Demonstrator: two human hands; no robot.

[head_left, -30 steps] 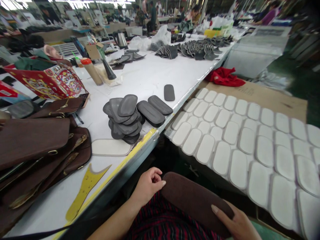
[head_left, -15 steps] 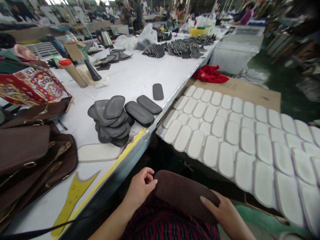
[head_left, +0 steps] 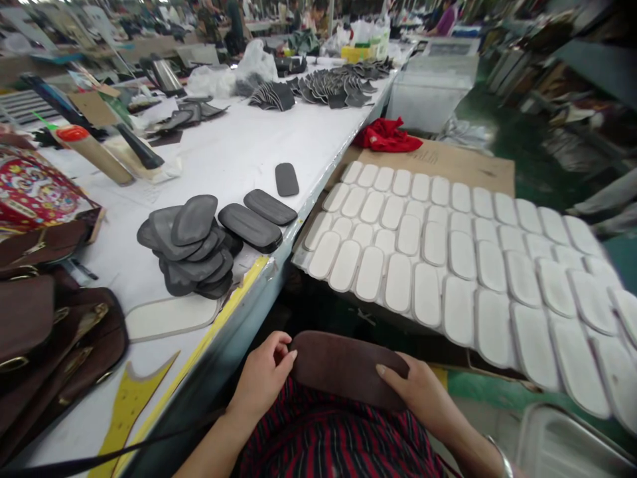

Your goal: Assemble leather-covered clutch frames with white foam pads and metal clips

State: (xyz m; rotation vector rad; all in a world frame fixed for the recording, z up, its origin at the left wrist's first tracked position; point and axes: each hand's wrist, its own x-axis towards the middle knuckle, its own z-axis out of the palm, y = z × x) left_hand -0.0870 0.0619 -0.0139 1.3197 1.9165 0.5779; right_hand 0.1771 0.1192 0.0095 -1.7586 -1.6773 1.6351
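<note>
Fingers [head_left: 391,377] of right hand [head_left: 425,392] pinch brown panel [head_left: 338,366] at its 3 o'clock end, left hand [head_left: 261,375] curled at its 9 o'clock end, grip unclear, panel over striped cloth [head_left: 333,441], grey pads [head_left: 194,222] stacked at its 10 o'clock on tabletop [head_left: 233,149].

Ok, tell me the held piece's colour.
The held piece is dark brown, seen best in the head view.

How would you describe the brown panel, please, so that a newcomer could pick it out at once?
From the long white table, go right past its yellow edge strip to the striped clothing. Just above it, the right hand grips a long round-ended panel, the left hand at its other end. Unlike the grey pads on the table and the white pads in rows, it is dark brown.
</note>
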